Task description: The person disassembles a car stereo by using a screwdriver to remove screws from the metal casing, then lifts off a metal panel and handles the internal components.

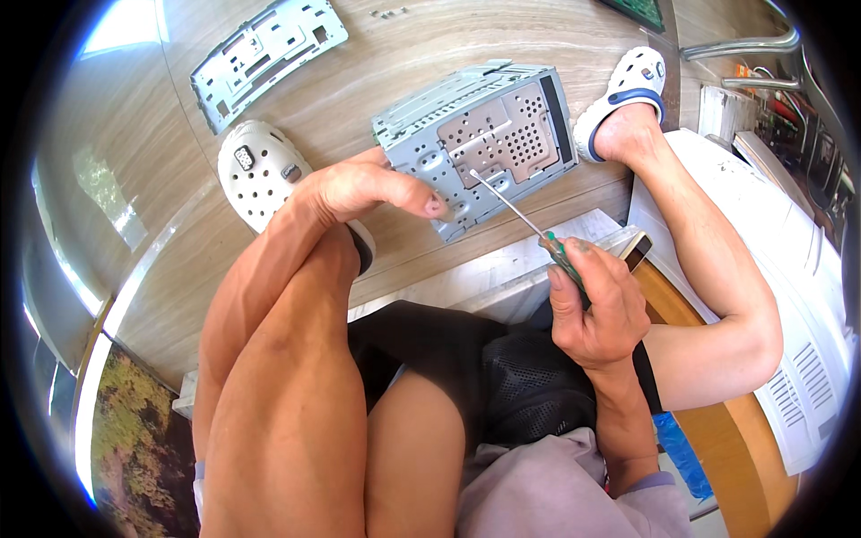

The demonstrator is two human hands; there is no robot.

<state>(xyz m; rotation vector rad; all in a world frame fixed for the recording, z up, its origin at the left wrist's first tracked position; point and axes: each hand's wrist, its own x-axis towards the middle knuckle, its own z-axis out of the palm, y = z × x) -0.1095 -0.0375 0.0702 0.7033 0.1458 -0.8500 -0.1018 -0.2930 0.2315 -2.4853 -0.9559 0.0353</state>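
Observation:
A silver metal electronics casing (419,163), box-shaped with a perforated brownish plate (520,143) on its facing side, rests tilted on the floor between my feet. My left hand (377,186) grips its near left corner, thumb on the facing side and fingers hidden behind. In my right hand (599,309) is a screwdriver (511,206) with a green, see-through handle, held by thumb and curled fingers. Its thin shaft points up and left, and the tip appears to meet the casing by the plate's lower left edge.
A flat metal panel with cutouts (269,58) lies at the far left. Several small screws (387,13) are scattered beyond the casing. A green circuit board (635,11) is at the far right. White clogs (260,175) flank the casing; a white vented housing (762,260) stands right.

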